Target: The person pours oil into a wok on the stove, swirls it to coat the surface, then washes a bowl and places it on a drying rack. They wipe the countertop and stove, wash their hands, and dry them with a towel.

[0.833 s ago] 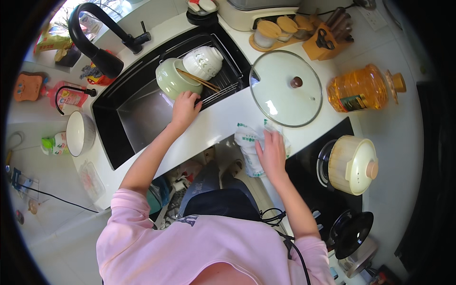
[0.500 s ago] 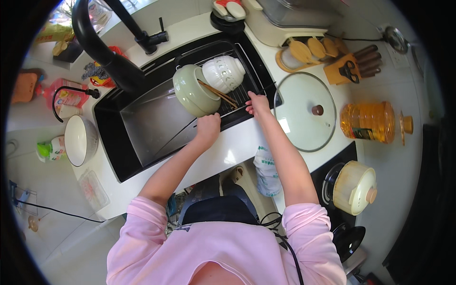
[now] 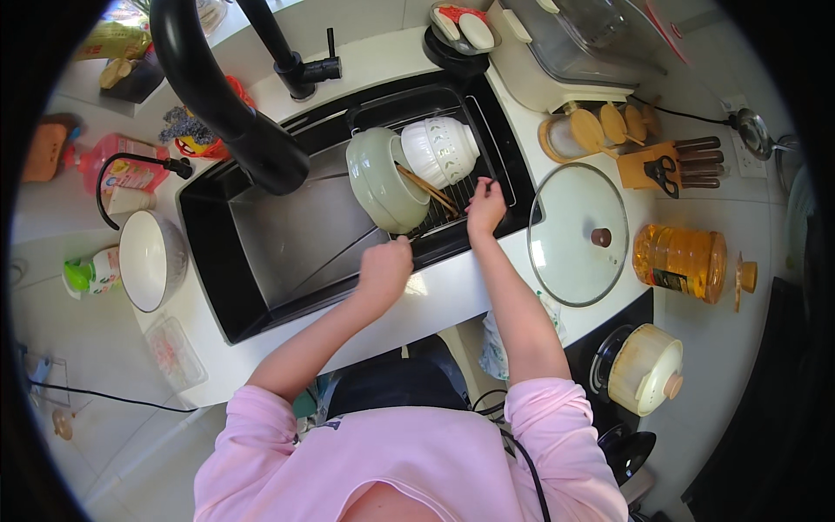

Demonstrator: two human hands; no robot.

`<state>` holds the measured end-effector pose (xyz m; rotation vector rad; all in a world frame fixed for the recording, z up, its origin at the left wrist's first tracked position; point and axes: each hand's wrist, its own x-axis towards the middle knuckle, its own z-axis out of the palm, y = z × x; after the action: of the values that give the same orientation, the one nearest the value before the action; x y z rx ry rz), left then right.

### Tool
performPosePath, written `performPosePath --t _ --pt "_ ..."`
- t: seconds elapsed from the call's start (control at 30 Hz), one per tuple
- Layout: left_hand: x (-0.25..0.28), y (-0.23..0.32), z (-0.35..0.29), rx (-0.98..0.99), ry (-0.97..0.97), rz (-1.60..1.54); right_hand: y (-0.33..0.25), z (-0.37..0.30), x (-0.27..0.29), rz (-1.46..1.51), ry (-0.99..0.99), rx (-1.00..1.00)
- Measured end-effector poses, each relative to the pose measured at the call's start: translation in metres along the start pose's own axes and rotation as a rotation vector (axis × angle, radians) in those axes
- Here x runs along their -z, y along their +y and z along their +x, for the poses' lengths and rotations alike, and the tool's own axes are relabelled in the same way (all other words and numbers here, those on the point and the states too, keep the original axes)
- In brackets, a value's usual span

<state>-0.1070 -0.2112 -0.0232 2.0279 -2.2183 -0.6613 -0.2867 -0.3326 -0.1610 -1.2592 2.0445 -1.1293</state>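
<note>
Can get down into the sink basin [image 3: 287, 248], left of the green bowl [image 3: 378, 178], from the front; must dodge the black faucet [image 3: 261, 143] overhanging its back part. Blocked over most of the wire rack [image 3: 439, 224] by green bowl, white bowl [image 3: 437, 152] and slanted chopsticks [image 3: 426, 186]. Can slip between left grip [image 3: 385, 268] and right grip [image 3: 485, 209], over the front desk [image 3: 448, 291]. Hemmed in at right by the glass lid [image 3: 574, 226].

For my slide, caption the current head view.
Left hand and right hand beside bowls and chopsticks at a black sink.
</note>
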Motion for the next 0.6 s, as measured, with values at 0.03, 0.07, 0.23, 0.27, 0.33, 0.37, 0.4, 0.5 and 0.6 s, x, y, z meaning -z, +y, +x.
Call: performPosePath --t 0.03,0.07,0.23,0.27,0.33,0.37,0.4,0.5,0.6 --pt "0.002 -0.016 -0.005 0.041 0.025 -0.08 -0.028 -0.013 0.004 -0.108 -0.071 0.075" --pt "0.006 -0.027 -0.007 0.052 0.061 -0.108 -0.057 -0.024 0.014 -0.288 -0.15 0.274" --pt "0.003 -0.044 -0.002 0.047 0.095 -0.192 -0.06 -0.028 0.021 -0.376 -0.558 0.682" --pt "-0.001 -0.042 -0.002 0.045 0.103 -0.182 -0.055 -0.027 0.018 -0.354 -0.626 0.604" --pt "-0.005 -0.039 -0.004 0.088 0.082 -0.242 -0.054 -0.028 0.013 -0.306 -0.762 0.44" --pt "-0.007 -0.039 -0.006 0.109 0.071 -0.272 -0.053 -0.028 0.01 -0.322 -0.772 0.389" --pt "-0.009 -0.041 -0.005 0.146 0.054 -0.346 -0.051 -0.028 0.008 -0.318 -0.766 0.387" --pt "-0.022 -0.049 -0.004 0.214 0.029 -0.553 -0.046 -0.025 0.005 -0.35 -0.763 0.401" --pt "-0.034 -0.053 -0.004 0.245 0.019 -0.775 -0.045 -0.023 0.008 -0.448 -0.775 0.479"
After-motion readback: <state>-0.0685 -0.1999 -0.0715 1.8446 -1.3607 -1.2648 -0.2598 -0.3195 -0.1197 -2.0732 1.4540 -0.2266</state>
